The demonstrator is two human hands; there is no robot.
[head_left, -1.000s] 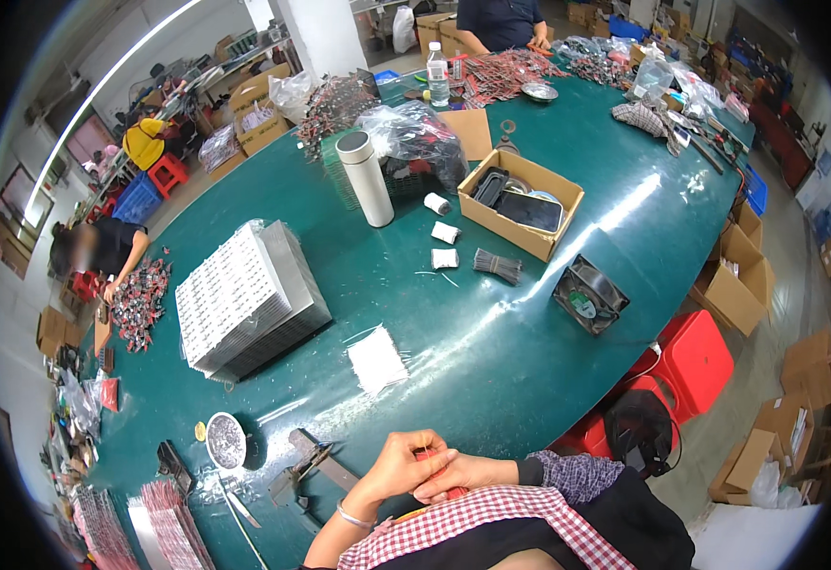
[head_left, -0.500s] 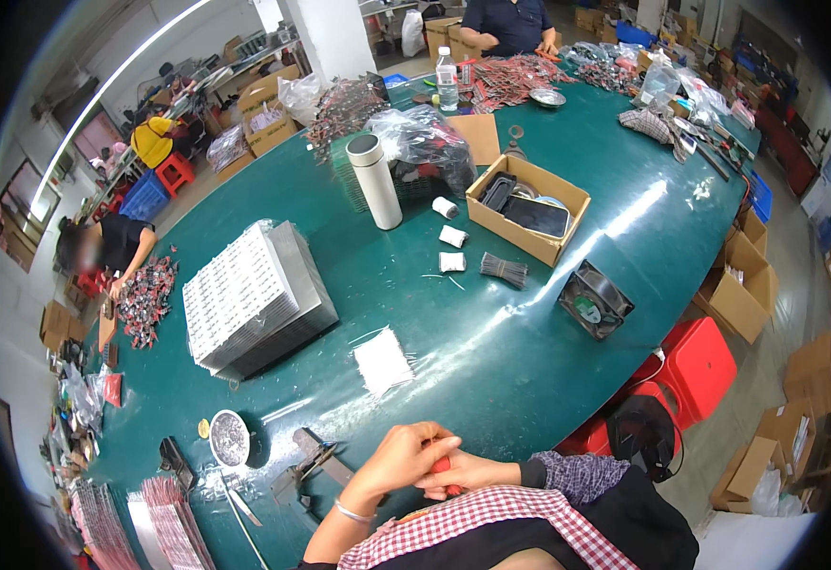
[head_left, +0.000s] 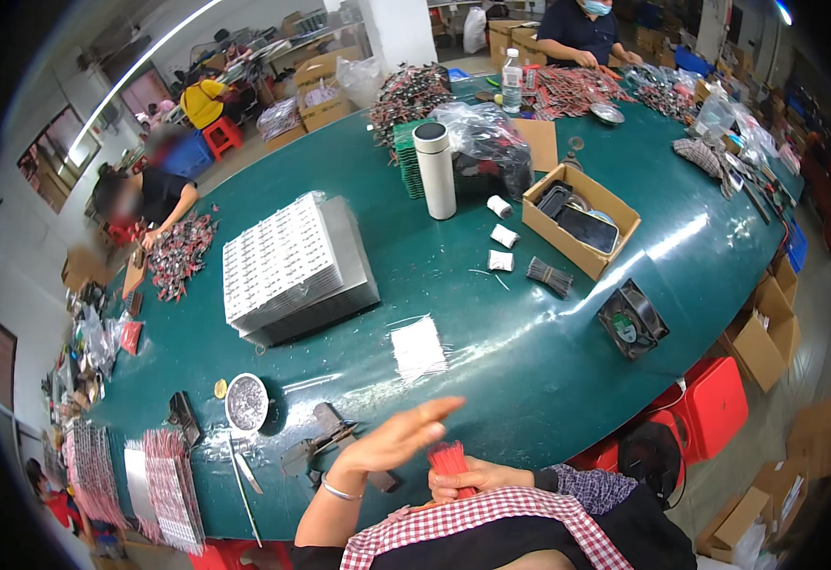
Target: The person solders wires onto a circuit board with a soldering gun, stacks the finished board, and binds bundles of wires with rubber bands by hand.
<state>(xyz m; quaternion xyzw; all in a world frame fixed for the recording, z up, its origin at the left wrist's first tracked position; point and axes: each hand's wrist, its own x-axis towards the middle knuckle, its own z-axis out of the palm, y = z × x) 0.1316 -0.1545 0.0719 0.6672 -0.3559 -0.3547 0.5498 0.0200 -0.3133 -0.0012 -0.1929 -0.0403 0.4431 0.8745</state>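
My right hand (head_left: 480, 474) is closed round a bundle of thin red wires (head_left: 448, 459), close to my body at the table's front edge. The tips of the bundle stick up out of the fist. My left hand (head_left: 398, 439) is raised just to the left of it, fingers stretched out and nothing in them. Beyond the hands lies a flat pile of thin white strands (head_left: 419, 349). A dark metal clamp-like tool (head_left: 325, 439) rests beside my left forearm.
On the green table (head_left: 520, 380) stand a stack of white panels (head_left: 287, 266), a white flask (head_left: 435, 171), a cardboard box (head_left: 582, 220), a black fan (head_left: 632, 318) and a bowl of silvery bits (head_left: 246, 403). Tweezers (head_left: 247, 472) and red-wired strips (head_left: 170, 484) lie left. Co-workers sit at far edges.
My left hand has come off my right and opened out, rising to the left. The red wire bundle now shows in my right hand. The whole view has shifted as my head turned.
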